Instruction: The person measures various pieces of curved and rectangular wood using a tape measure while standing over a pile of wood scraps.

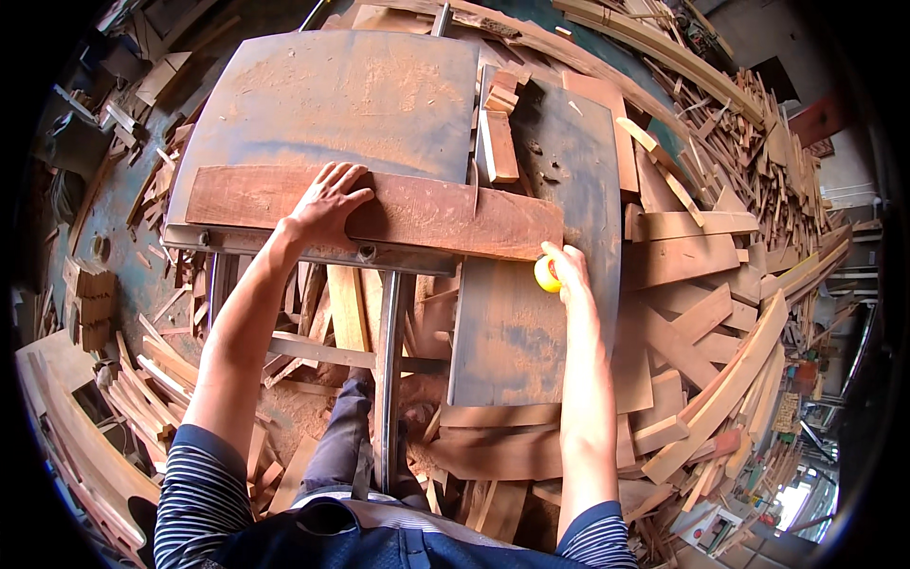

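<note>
A long reddish-brown plank (436,213) lies crosswise over the metal table of a saw (332,90). My left hand (329,202) rests on top of the plank left of its middle, palm down with fingers stretched out. At the plank's right end, my right hand (571,270) is closed around a yellow tape measure (547,274), close against the plank's corner. Whether any tape is drawn out cannot be made out. A thin upright saw blade (476,180) shows at the plank's far edge, in the gap between the two table halves.
Wood blocks (499,147) sit on the right table half (512,351), just beyond the plank. Sawdust covers both halves. A metal leg (389,379) stands below the near edge. Stacked boards (692,256) crowd the right side; offcuts (152,379) litter the floor at left.
</note>
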Tool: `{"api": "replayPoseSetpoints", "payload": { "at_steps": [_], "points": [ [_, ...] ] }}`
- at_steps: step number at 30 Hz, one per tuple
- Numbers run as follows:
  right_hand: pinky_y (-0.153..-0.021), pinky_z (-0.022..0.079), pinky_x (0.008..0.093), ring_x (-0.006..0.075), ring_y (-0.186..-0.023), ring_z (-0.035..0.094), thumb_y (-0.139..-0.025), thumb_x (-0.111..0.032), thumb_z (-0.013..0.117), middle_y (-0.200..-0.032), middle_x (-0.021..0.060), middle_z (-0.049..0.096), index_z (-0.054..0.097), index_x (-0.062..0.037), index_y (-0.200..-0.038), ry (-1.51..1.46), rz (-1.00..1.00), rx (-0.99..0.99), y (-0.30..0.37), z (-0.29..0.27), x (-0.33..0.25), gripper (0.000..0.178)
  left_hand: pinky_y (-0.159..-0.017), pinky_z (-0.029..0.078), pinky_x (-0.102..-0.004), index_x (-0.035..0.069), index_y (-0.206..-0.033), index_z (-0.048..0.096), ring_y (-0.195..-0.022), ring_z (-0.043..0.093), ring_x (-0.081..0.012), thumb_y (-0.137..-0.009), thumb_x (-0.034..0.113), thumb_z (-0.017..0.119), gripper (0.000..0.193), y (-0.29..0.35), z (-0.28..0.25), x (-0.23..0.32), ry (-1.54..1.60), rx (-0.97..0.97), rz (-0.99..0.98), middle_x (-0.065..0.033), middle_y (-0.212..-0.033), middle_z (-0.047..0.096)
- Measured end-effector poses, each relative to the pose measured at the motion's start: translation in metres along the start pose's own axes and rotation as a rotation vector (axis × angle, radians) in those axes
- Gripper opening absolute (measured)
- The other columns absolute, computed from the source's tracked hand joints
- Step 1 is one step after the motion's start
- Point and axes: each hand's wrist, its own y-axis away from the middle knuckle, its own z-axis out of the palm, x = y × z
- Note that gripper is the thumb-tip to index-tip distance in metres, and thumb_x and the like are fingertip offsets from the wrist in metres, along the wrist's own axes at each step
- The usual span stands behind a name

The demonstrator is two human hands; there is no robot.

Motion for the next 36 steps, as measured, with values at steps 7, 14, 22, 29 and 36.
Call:
{"api": "replayPoseSetpoints", "payload": {
  "at_steps": [7, 14, 22, 29, 36],
  "points": [
    [-0.072, 0.047, 0.0336, 0.0157, -0.076, 0.058, -0.084, -0.034, 0.079, -0.08, 0.0056, 0.061, 0.066, -0.0027, -0.081, -0.072, 0.036, -0.025, -0.022, -0.006, 0.0, 0.035, -0.122, 0.025, -0.0499, 0.01, -0.129, 0.061, -0.142, 0.034, -0.0411, -0.05, 0.041, 0.09, 0.09, -0.011, -0.004, -0.007, 0.015, 0.013, 0.005, -0.0234, -0.15, 0.041],
    [-0.058, 0.051, 0.0354, 0.0167, -0.063, 0.063, -0.085, -0.039, 0.082, -0.08, 0.0044, 0.067, 0.068, -0.0083, -0.093, -0.248, 0.166, -0.081, -0.043, -0.014, 0.004, 0.034, -0.122, 0.025, -0.05, 0.01, -0.13, 0.061, -0.142, 0.034, -0.0405, -0.05, 0.043, 0.09, 0.091, -0.02, 0.002, -0.02, 0.006, 0.014, 0.006, -0.0231, -0.149, 0.041],
    [-0.048, 0.05, 0.036, 0.0176, -0.059, 0.064, -0.084, -0.041, 0.082, -0.076, 0.004, 0.067, 0.067, -0.0106, -0.093, -0.259, 0.228, -0.091, -0.042, -0.005, -0.013, 0.035, -0.119, 0.027, -0.047, 0.012, -0.131, 0.062, -0.136, 0.039, -0.0355, -0.049, 0.045, 0.09, 0.093, -0.025, 0.005, -0.029, -0.015, 0.048, 0.012, -0.018, -0.142, 0.047],
    [-0.052, 0.051, 0.0331, 0.0172, -0.057, 0.062, -0.082, -0.036, 0.084, -0.072, 0.004, 0.065, 0.067, -0.0102, -0.09, -0.376, 0.215, -0.1, -0.047, -0.012, -0.017, 0.031, -0.121, 0.025, -0.047, 0.009, -0.13, 0.062, -0.14, 0.036, -0.0386, -0.051, 0.046, 0.09, 0.092, -0.041, 0.002, -0.042, -0.013, -0.002, -0.011, -0.0222, -0.146, 0.043],
    [-0.048, 0.05, 0.0322, 0.0168, -0.056, 0.062, -0.08, -0.035, 0.085, -0.07, 0.0033, 0.064, 0.066, -0.0112, -0.087, -0.602, 0.281, 0.083, 0.001, -0.017, 0.016, 0.031, -0.119, 0.026, -0.0473, 0.013, -0.133, 0.061, -0.138, 0.037, -0.0365, -0.046, 0.042, 0.091, 0.097, -0.043, 0.01, -0.044, -0.023, 0.033, -0.026, -0.0181, -0.144, 0.045]
  ]
}}
